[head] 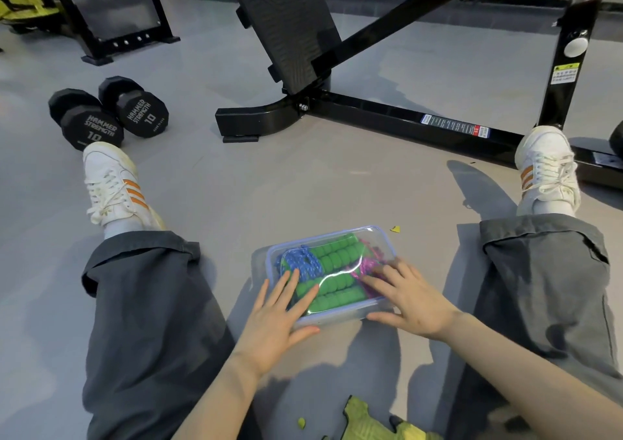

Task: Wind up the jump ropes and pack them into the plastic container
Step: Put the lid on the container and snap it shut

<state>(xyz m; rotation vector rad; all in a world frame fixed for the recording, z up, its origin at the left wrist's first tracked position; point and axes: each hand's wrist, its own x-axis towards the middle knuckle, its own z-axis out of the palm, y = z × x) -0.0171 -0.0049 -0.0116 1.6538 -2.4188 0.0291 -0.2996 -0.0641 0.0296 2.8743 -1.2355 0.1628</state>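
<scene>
A clear plastic container lies on the grey floor between my spread legs, its transparent lid on top. Through the lid show green foam handles, a blue rope at the left and a pink rope at the right. My left hand lies flat on the lid's near left part, fingers straight, thumb at the front wall. My right hand presses flat on the lid's near right part, thumb along the front edge.
Two black 10 dumbbells lie at the far left by my left shoe. A black machine frame crosses the floor ahead, reaching my right shoe. A yellow scrap lies beside the container.
</scene>
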